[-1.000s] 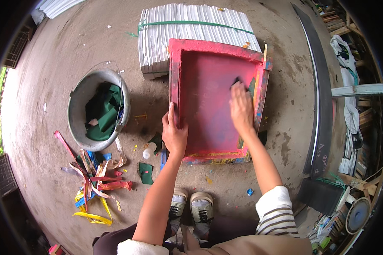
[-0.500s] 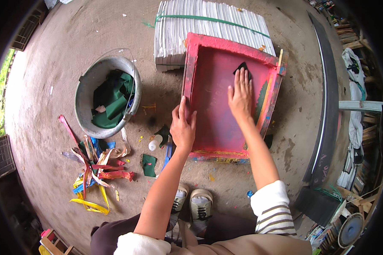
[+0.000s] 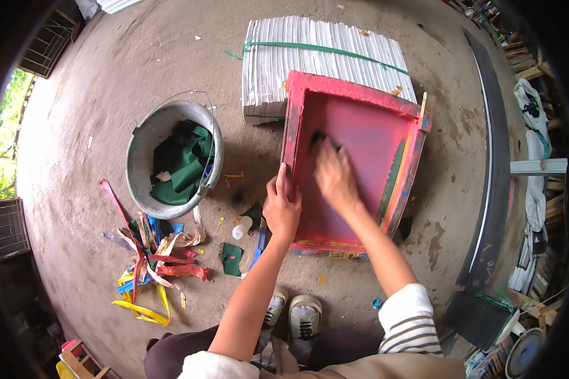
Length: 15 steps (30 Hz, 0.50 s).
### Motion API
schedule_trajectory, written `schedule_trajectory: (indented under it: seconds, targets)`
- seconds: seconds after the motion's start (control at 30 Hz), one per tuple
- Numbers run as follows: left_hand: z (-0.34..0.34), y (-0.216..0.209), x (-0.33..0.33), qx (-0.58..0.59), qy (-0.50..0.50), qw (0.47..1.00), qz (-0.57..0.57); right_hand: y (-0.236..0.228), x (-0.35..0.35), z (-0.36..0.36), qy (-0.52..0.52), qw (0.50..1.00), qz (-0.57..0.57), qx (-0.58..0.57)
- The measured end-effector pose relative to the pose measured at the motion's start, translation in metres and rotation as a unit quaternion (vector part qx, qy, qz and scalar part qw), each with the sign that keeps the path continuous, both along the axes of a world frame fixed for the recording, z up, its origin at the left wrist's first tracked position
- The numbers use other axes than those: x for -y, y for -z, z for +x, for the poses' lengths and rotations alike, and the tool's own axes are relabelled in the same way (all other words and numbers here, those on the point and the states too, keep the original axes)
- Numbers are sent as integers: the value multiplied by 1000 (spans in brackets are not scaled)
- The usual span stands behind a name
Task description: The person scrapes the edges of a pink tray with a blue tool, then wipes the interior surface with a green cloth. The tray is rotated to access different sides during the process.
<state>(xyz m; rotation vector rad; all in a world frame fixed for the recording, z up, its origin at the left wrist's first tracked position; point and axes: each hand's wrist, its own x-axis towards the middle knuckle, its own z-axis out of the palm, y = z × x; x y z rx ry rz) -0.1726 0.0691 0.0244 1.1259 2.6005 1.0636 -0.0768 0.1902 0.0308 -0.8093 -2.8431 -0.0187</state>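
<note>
A screen printing frame (image 3: 295,120), its wooden sides caked in pink, red and yellow ink, leans with its far end on a tied white stack. My left hand (image 3: 282,211) grips its left side, thumb and fingers at the rim. Inside the frame my right hand (image 3: 335,177) presses a small black cloth (image 3: 320,138) onto the left part of the pinkish mesh (image 3: 360,151); motion blurs its fingers, and most of the cloth is hidden under them. A dark green strip (image 3: 392,180) shows along the mesh's right side.
Left of the frame stands a grey bucket (image 3: 134,174) with green cloth pieces (image 3: 184,165). Colourful strips (image 3: 161,252) lie below it. Near my left forearm are a small white bottle (image 3: 238,232), a green scrap (image 3: 232,259) and a blue tool (image 3: 258,246). Behind is the white stack (image 3: 322,57).
My right hand has swept the black cloth leftward and nearer across the mesh. My left hand stays on the frame's side. The whole view has shifted slightly.
</note>
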Motion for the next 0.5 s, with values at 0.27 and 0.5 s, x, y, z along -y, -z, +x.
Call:
schedule_trajectory:
  seconds: [0.27,0.5]
  targets:
    - [8,7,-8,-32,0,999,13,13,-16,74,216,974,48,-46]
    - [2,3,-7,-22,-12,1000,6,37,91,69,-31,992,-101,-62]
